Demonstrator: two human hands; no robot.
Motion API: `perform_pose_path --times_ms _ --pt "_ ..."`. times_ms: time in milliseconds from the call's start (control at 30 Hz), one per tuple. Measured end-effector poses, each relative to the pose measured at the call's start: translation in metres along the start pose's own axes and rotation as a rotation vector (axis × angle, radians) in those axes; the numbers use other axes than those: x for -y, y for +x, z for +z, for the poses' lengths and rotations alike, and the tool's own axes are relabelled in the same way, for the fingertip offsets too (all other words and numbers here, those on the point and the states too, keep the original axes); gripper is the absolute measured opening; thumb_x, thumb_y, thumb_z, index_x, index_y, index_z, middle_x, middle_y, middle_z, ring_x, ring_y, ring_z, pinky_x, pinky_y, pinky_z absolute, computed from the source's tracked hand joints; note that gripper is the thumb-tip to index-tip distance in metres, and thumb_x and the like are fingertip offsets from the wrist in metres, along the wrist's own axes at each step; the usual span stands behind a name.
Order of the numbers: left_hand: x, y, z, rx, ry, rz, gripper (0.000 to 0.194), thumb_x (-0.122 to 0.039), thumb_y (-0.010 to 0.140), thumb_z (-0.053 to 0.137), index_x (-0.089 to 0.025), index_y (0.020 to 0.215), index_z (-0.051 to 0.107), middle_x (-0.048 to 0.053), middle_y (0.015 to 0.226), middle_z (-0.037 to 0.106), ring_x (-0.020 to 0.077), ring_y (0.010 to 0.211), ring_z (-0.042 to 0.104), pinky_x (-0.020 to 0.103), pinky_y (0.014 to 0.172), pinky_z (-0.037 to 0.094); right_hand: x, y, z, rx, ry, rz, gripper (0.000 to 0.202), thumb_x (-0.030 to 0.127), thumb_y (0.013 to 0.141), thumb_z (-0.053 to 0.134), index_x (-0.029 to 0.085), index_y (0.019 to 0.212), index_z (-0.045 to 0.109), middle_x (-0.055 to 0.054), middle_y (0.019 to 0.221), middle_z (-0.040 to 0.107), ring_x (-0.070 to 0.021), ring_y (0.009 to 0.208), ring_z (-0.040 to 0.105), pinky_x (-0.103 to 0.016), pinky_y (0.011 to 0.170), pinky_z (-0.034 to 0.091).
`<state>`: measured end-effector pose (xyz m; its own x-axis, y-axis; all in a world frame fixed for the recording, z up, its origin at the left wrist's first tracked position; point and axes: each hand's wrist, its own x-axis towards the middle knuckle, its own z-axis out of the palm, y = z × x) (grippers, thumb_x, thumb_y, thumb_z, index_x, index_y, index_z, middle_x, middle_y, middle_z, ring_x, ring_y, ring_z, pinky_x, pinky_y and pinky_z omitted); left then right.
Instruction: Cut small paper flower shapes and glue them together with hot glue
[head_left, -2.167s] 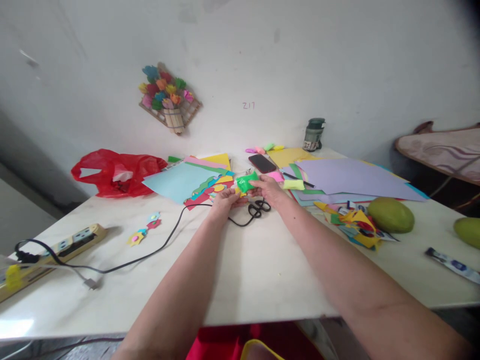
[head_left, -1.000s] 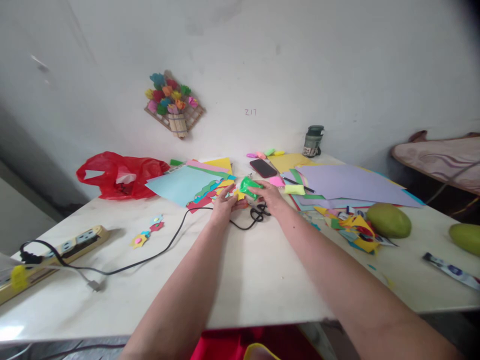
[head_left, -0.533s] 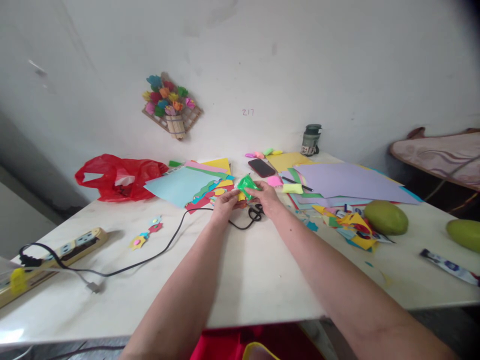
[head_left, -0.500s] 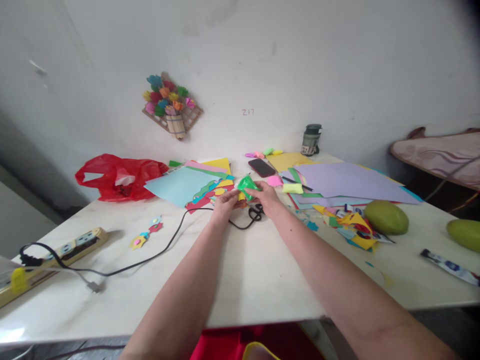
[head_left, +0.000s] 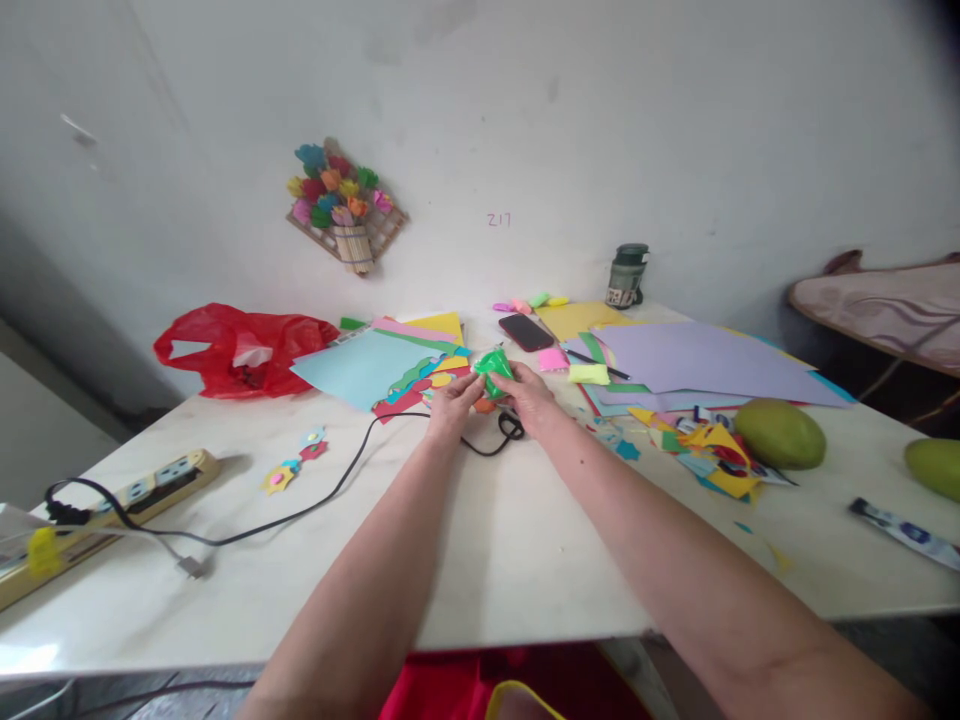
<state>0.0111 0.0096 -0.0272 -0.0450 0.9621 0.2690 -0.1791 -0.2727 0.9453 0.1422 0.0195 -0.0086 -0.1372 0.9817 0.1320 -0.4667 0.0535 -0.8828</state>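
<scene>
My left hand [head_left: 457, 402] and my right hand [head_left: 529, 396] meet over the middle of the table. Between them they pinch a small clear packet of bright green modelling clay [head_left: 493, 372], fingers and thumbs on its left and right edges. Just below my right hand lie black scissor handles [head_left: 511, 427], partly covered by the hand. Cut paper shapes [head_left: 411, 383] in green, red and yellow spread beside my left hand. A pink clay packet [head_left: 553, 359] and a yellow one [head_left: 589, 374] lie to the right.
At left are a power strip [head_left: 150, 490] with a black cord [head_left: 300, 512], a red plastic bag [head_left: 247, 350] and paper flowers [head_left: 281, 478]. Behind the hands lies a phone [head_left: 526, 332]. Rightward are purple paper sheets [head_left: 690, 360], paper scraps [head_left: 716, 450], a green mango [head_left: 780, 433] and a tube [head_left: 904, 530].
The green packet has turned a little between my fingers and looks flatter. Both hands stay in nearly the same place, and the view has shifted slightly.
</scene>
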Motion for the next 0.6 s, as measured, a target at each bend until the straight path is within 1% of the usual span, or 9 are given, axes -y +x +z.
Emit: perform_pose_path --times_ms 67,167,300,400,500,567,600 --pt "-0.0009 -0.0005 0.0007 0.000 -0.014 0.007 0.042 -0.041 0.066 0.072 -0.014 0.099 0.071 0.005 0.091 0.071 0.0187 0.090 0.064 0.032 0.091 0.045 -0.0002 -0.0014 0.0014 0.032 -0.004 0.006 0.033 0.028 0.056 0.077 0.018 0.083 0.061 0.000 0.078 0.064 -0.0135 0.066 0.059 -0.026 0.059 0.049" --pt "-0.0030 -0.0010 0.0021 -0.004 -0.066 -0.002 0.040 -0.040 0.065 0.073 -0.014 0.095 0.072 0.006 0.091 0.071 0.0192 0.089 0.064 0.032 0.089 0.045 -0.0017 -0.0014 0.0010 0.058 -0.047 0.018 0.032 0.027 0.053 0.078 0.018 0.079 0.062 0.000 0.077 0.065 -0.0133 0.066 0.059 -0.025 0.057 0.047" --pt "-0.0047 -0.0008 0.0032 -0.035 -0.098 -0.026 0.040 -0.041 0.063 0.075 -0.013 0.090 0.072 0.006 0.088 0.071 0.0196 0.086 0.065 0.032 0.086 0.047 -0.0065 0.0014 -0.0018 0.072 -0.099 0.023 0.034 0.028 0.050 0.079 0.018 0.078 0.062 0.000 0.078 0.066 -0.0135 0.066 0.060 -0.026 0.059 0.048" --pt "-0.0041 -0.0003 0.0018 -0.057 -0.096 -0.023 0.038 -0.040 0.061 0.076 -0.013 0.088 0.072 0.005 0.086 0.071 0.0187 0.082 0.065 0.031 0.083 0.048 -0.0084 0.0021 -0.0036 0.121 -0.119 0.027 0.039 0.027 0.047 0.080 0.018 0.081 0.064 0.000 0.078 0.067 -0.0146 0.068 0.061 -0.029 0.063 0.050" --pt "-0.0026 -0.0001 -0.0002 -0.075 -0.102 -0.010 0.038 -0.040 0.062 0.076 -0.014 0.089 0.072 0.004 0.083 0.071 0.0172 0.077 0.065 0.029 0.078 0.050 -0.0062 0.0006 -0.0047 0.169 -0.164 0.002 0.039 0.031 0.051 0.079 0.017 0.085 0.065 -0.001 0.079 0.067 -0.0152 0.071 0.062 -0.029 0.067 0.051" --pt "-0.0016 0.0002 -0.0009 -0.082 -0.122 -0.007 0.038 -0.040 0.062 0.076 -0.015 0.090 0.072 0.004 0.083 0.071 0.0171 0.077 0.065 0.029 0.077 0.050 -0.0028 -0.0007 -0.0055 0.154 -0.185 -0.039 0.034 0.036 0.058 0.076 0.017 0.084 0.066 0.000 0.077 0.067 -0.0145 0.071 0.062 -0.028 0.067 0.050" --pt "-0.0012 0.0004 -0.0011 -0.086 -0.132 -0.008 0.038 -0.040 0.062 0.076 -0.015 0.090 0.072 0.003 0.083 0.071 0.0176 0.078 0.065 0.029 0.078 0.050 -0.0007 -0.0010 -0.0062 0.126 -0.195 -0.061 0.032 0.038 0.060 0.074 0.018 0.083 0.066 0.000 0.077 0.066 -0.0140 0.070 0.061 -0.027 0.066 0.049"
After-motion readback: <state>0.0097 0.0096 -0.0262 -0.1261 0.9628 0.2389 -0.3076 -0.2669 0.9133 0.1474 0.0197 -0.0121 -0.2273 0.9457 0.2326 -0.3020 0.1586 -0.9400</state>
